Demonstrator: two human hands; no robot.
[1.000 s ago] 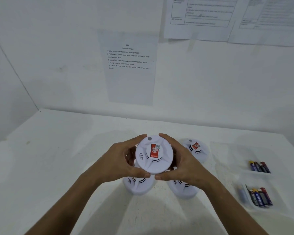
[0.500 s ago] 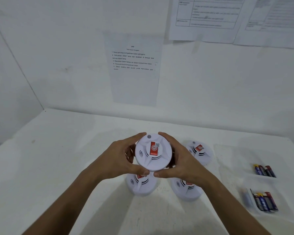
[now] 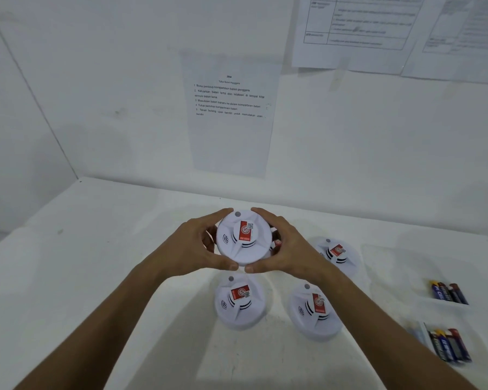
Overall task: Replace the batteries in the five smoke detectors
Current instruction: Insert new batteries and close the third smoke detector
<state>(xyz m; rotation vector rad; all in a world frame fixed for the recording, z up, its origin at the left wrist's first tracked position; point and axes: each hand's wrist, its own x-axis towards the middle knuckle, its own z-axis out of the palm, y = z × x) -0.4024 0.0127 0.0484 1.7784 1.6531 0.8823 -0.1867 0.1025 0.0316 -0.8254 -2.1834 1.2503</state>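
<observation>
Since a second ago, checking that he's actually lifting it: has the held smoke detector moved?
Cannot tell. The camera shifted. The held smoke detector remains gripped by both hands just behind the two front detectors, and its offset from them looks about the same.

I see soft, even, cool light with faint shadows under my arms on the table (image 3: 96, 277). Edges bow from the wide lens, and the batteries (image 3: 448, 346) look blurred.

Fifth detector (image 3: 276, 243): only a sliver of red label peeks out between the held smoke detector (image 3: 244, 237) and the right hand (image 3: 286, 249).
Held detector's underside: faces away, unseen.
Upper wall sheets (image 3: 355, 29): cut by the top edge, print too blurred to read.
Near batteries (image 3: 448, 346): smeared, count unclear.
Forearms: run off the bottom edge.
</observation>
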